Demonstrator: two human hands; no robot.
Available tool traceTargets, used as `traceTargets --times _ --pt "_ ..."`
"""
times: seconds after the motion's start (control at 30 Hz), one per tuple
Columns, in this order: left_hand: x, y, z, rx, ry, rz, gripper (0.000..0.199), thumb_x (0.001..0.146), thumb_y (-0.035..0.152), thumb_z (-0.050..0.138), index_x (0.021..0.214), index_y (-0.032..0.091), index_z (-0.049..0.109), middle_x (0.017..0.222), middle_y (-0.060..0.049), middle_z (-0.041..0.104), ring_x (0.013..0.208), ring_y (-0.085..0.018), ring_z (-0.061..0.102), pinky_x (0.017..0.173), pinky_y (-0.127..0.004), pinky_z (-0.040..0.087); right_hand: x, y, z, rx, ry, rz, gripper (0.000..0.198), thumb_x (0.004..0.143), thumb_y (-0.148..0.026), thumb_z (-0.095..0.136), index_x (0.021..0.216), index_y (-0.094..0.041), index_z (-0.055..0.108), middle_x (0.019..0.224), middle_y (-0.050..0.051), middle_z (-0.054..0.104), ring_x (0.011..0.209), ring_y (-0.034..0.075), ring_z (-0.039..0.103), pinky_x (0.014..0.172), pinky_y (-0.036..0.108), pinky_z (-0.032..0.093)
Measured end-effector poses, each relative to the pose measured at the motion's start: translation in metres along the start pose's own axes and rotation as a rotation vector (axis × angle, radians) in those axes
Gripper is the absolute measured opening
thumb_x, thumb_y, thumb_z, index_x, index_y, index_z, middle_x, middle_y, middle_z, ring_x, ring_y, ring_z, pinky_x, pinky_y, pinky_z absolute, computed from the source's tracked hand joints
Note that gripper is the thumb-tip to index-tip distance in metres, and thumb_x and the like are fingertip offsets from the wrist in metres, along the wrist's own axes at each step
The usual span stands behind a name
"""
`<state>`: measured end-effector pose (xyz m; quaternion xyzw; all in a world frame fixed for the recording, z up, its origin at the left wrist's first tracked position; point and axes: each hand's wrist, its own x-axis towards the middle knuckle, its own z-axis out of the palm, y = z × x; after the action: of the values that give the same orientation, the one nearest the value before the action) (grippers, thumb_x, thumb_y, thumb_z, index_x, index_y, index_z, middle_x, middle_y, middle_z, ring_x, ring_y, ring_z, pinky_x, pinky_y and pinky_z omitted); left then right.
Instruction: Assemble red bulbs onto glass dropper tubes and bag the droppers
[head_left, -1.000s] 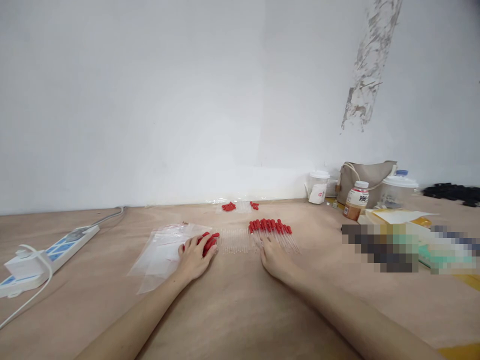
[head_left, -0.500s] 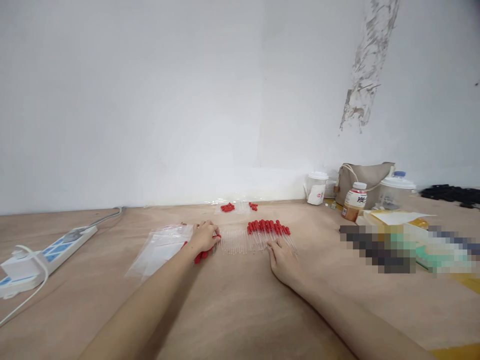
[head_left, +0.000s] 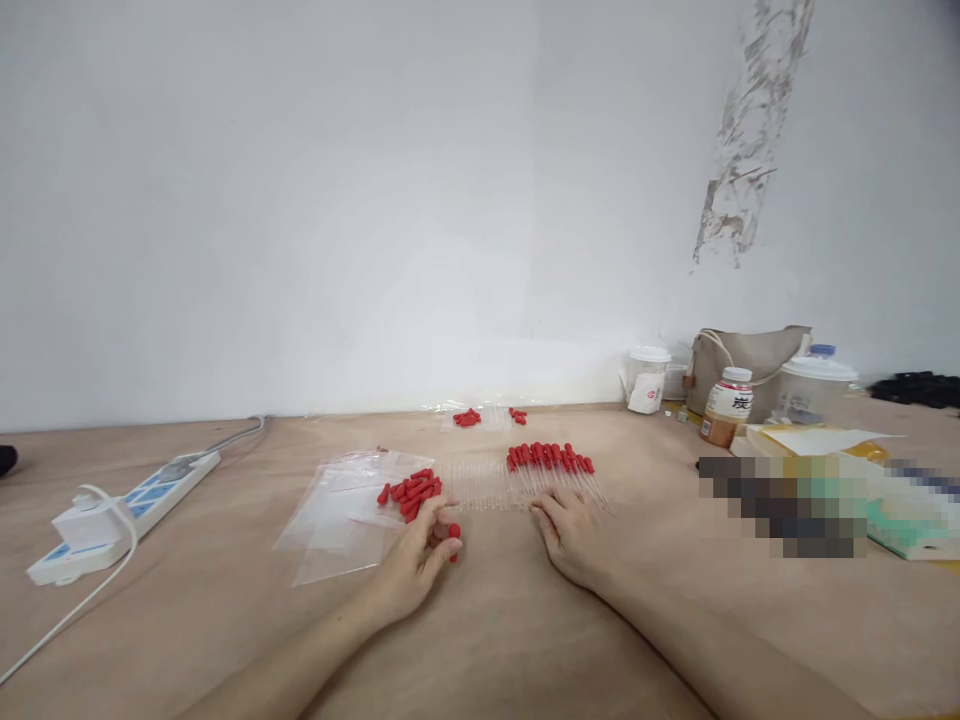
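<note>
My left hand [head_left: 416, 560] pinches a red rubber dropper bulb [head_left: 454, 532] between thumb and fingers, just above the table. Behind it, a pile of red bulbs [head_left: 411, 492] lies partly on clear plastic bags [head_left: 337, 540]. Bare glass dropper tubes [head_left: 476, 484] lie side by side in the middle. To their right, glass droppers topped with red bulbs [head_left: 551, 458] form a row. My right hand [head_left: 570, 532] rests over the lower ends of that row, fingers bent and close together; what lies under its fingertips is hidden.
Another clear bag with red bulbs [head_left: 466, 417] lies by the wall. A white power strip [head_left: 161, 497] with a cable is at left. At right stand a lidded cup [head_left: 648, 380], a bottle [head_left: 727, 405], a grey bag [head_left: 757, 360] and a larger lidded cup [head_left: 814, 390].
My left hand has come away from the bulb pile toward me and now holds one red bulb. My right hand stays by the bulb-topped droppers. The view has shifted slightly left.
</note>
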<state>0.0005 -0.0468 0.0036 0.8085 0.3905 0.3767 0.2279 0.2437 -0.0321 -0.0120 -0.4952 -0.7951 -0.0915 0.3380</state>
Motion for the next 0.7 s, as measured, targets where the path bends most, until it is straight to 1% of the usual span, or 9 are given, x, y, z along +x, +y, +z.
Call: traceTargets --times 0.07,0.13,0.2,0.27,0.37,0.5,0.57,0.7 --pt "-0.007 -0.003 0.002 -0.035 -0.012 -0.006 0.022 0.083 0.025 0.043 0.105 0.022 0.045 0.086 -0.003 0.052 0.077 -0.014 0.053 0.071 -0.027 0.045 -0.001 -0.006 0.001 0.026 -0.004 -0.043 0.027 0.087 -0.021 0.03 0.084 -0.019 0.057 0.087 0.005 0.057 0.08 0.014 0.05 0.075 0.028 0.03" --pt "-0.008 -0.006 0.004 -0.042 -0.011 -0.006 0.011 0.081 0.024 0.046 0.086 0.019 0.055 0.086 -0.005 0.052 0.08 -0.015 0.053 0.071 -0.027 0.045 -0.001 -0.012 0.001 0.04 -0.024 -0.087 0.027 0.086 -0.018 0.031 0.086 -0.02 0.058 0.086 0.004 0.059 0.079 0.014 0.051 0.077 0.029 0.029" --pt "-0.006 -0.009 0.006 -0.041 0.012 -0.016 0.008 0.077 0.022 0.05 0.072 0.018 0.055 0.081 -0.004 0.052 0.075 -0.015 0.053 0.066 -0.025 0.045 -0.001 -0.018 0.0 0.049 -0.062 -0.125 0.027 0.085 -0.017 0.032 0.088 -0.021 0.058 0.083 0.003 0.061 0.078 0.013 0.052 0.078 0.029 0.028" --pt "-0.004 -0.012 0.008 -0.021 0.069 -0.041 0.008 0.073 0.022 0.055 0.067 0.017 0.053 0.074 -0.002 0.051 0.067 -0.014 0.052 0.059 -0.023 0.044 -0.001 -0.024 0.0 0.067 -0.097 -0.149 0.026 0.085 -0.018 0.033 0.087 -0.021 0.059 0.08 0.002 0.062 0.075 0.012 0.052 0.078 0.029 0.027" --pt "-0.003 -0.014 0.01 -0.023 0.113 -0.08 0.011 0.071 0.023 0.059 0.069 0.017 0.05 0.068 0.0 0.052 0.063 -0.013 0.051 0.057 -0.023 0.042 -0.003 -0.03 0.002 0.114 -0.124 -0.173 0.026 0.085 -0.019 0.033 0.086 -0.021 0.059 0.078 0.002 0.062 0.072 0.013 0.053 0.078 0.03 0.027" --pt "-0.005 -0.01 0.011 -0.093 0.096 -0.113 0.016 0.073 0.023 0.058 0.085 0.018 0.049 0.078 -0.001 0.058 0.071 -0.014 0.055 0.062 -0.024 0.043 -0.006 -0.034 0.008 0.155 -0.11 -0.199 0.027 0.086 -0.019 0.032 0.089 -0.02 0.059 0.081 0.003 0.062 0.074 0.013 0.053 0.079 0.03 0.027" --pt "-0.005 -0.009 0.01 -0.056 0.096 -0.126 0.018 0.074 0.024 0.057 0.09 0.018 0.051 0.081 -0.002 0.06 0.069 -0.014 0.055 0.062 -0.024 0.042 -0.006 -0.034 0.009 0.161 -0.104 -0.195 0.027 0.086 -0.019 0.032 0.089 -0.02 0.059 0.081 0.003 0.062 0.074 0.013 0.053 0.079 0.03 0.027" --pt "-0.003 -0.007 0.009 0.048 0.076 -0.089 0.013 0.077 0.026 0.053 0.086 0.019 0.058 0.08 -0.001 0.062 0.068 -0.015 0.055 0.062 -0.024 0.041 -0.005 -0.035 0.007 0.158 -0.119 -0.196 0.028 0.086 -0.02 0.032 0.089 -0.02 0.059 0.081 0.003 0.062 0.075 0.013 0.053 0.078 0.03 0.027"
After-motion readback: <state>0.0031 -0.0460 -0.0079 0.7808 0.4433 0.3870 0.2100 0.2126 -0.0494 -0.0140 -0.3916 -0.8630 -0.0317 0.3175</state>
